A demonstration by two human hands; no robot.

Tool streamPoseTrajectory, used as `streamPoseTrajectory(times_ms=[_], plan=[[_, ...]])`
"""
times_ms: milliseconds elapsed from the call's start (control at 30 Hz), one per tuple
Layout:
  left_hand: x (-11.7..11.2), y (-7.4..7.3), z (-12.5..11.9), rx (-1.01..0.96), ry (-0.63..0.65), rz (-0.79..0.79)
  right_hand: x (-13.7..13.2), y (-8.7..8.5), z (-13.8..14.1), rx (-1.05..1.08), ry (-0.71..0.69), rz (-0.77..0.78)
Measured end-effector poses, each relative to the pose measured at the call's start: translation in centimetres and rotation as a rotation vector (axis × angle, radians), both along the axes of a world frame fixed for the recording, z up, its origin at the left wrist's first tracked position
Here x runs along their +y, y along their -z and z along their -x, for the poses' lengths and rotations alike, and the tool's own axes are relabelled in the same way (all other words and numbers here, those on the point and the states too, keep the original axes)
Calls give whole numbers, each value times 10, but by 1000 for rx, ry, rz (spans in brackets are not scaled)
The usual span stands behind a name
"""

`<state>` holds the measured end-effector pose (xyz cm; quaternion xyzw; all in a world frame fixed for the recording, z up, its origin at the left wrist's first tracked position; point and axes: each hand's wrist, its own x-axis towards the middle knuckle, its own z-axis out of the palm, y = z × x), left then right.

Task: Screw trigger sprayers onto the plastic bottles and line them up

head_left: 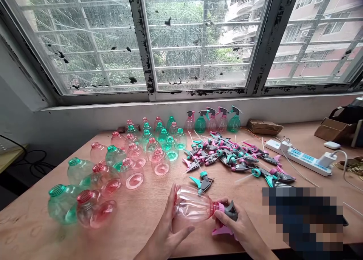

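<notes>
A clear pink spray bottle [194, 202] lies sideways between my hands, its neck pointing right. My left hand [167, 226] cradles its base, fingers along the far side and thumb stretched out below. With fingers and thumb, my right hand [236, 220] grips the trigger sprayer [231, 211] at the bottle's neck; this head is dark grey with a pink collar and pink trigger. Just beyond the bottle lies a loose green-and-grey trigger sprayer [203, 182]. A heap of pink and green sprayer heads [227, 152] spreads behind it.
Several open pink and green bottles [133, 173] stand at the left. By the wall are several bottles with sprayers fitted [200, 122]. A power strip [303, 158] with cables, a brown package [263, 127] and a blurred patch [309, 218] are at the right of the wooden table [136, 229].
</notes>
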<state>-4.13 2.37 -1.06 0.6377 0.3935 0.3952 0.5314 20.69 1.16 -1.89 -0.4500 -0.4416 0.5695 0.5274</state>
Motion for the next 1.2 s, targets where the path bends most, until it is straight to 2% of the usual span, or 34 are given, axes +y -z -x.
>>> streamPoseTrajectory(times_ms=[167,400,567,667,800,933,1100,1200], plan=[[-1,-6,-3,-107,-2,80,-2,3,-2,-8,-32,-1],[2,-2,-1,5,-3,38,0,5,-3,31,-18,9],[4,-7,-4,-63,-25,134,1,8,-3,16,-24,-3],[13,-10,-2,-105,33,168,3,8,-3,17,3,2],[20,-12,6,-36,96,185,4,6,-4,52,-25,16],[16,-12,15,-49,138,231,3,5,-4,54,0,15],[11,-15,17,0,165,191,1,12,-5,35,-25,34],[10,-16,16,-34,153,269,1,15,-7,8,-32,33]])
